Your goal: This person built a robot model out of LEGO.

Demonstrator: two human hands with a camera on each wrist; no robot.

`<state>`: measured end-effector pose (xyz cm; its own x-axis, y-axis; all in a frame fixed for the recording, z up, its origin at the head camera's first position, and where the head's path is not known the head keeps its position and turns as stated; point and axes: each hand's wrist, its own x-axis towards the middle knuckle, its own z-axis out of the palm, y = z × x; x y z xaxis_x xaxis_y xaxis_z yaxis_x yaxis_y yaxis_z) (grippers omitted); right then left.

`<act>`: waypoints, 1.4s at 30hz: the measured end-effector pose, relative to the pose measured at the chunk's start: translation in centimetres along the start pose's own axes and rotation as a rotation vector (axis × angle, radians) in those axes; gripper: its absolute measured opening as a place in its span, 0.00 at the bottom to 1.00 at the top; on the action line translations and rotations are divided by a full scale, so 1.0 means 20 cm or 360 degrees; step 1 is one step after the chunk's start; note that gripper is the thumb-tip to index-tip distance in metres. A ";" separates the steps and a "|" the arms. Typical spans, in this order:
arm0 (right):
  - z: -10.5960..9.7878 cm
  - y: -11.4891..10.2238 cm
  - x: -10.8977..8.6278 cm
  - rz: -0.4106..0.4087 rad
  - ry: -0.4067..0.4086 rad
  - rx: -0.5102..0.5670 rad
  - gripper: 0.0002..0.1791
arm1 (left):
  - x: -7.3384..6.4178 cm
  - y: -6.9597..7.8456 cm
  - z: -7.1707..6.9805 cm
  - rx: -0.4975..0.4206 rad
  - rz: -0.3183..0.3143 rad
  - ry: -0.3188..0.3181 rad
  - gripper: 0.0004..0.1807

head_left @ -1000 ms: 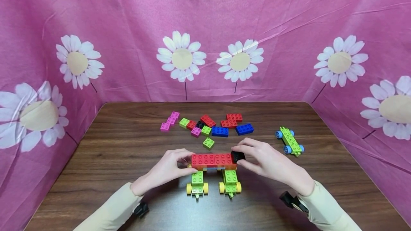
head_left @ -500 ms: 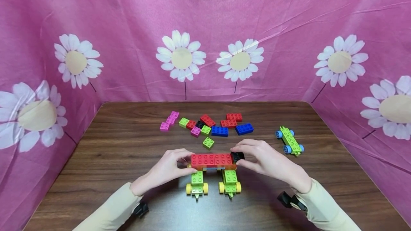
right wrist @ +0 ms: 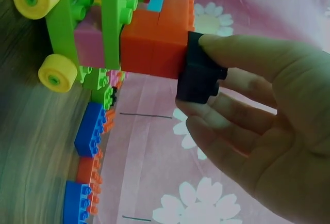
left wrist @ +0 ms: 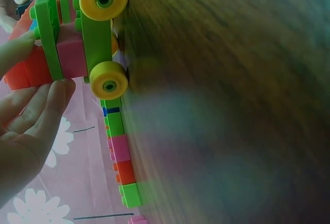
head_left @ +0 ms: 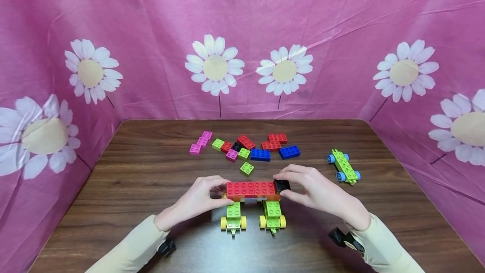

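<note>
Hardly anything had changed over the last second. The left hand [head_left: 198, 199] had stayed at the left end of the long red row [head_left: 246, 188], pinching it with thumb and fingers. The right hand [head_left: 316, 189] had stayed at the other end, holding a little black brick [right wrist: 197, 72] the same way. So the hands were well apart, each clamped on its own bit. The black brick touched the top of the row's right end, but I could not tell if it was pushed all the way on. The row sat up high over two green bases [head_left: 233, 210], whose yellow wheels [head_left: 224, 223] stood on the bench [head_left: 151, 151]. Past the row, the loose green brick [head_left: 247, 168] and the green car [head_left: 344, 167] had not moved on the bench. To me, that meant the building work had got no further, with the black brick the part being handled.
</note>
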<state>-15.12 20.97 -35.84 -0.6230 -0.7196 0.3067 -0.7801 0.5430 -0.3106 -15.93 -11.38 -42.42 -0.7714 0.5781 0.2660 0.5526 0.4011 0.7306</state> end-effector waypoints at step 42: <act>0.00 0.02 -0.04 0.0053 -0.0058 0.0057 0.20 | 0.81 -0.31 -0.15 0.0851 -0.0207 -0.0515 0.16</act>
<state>-14.97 21.83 -36.25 -0.6454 -0.7172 0.2629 -0.7562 0.5515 -0.3521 -32.88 -6.63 -40.63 -0.7549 0.6523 -0.0681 0.6063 0.7336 0.3070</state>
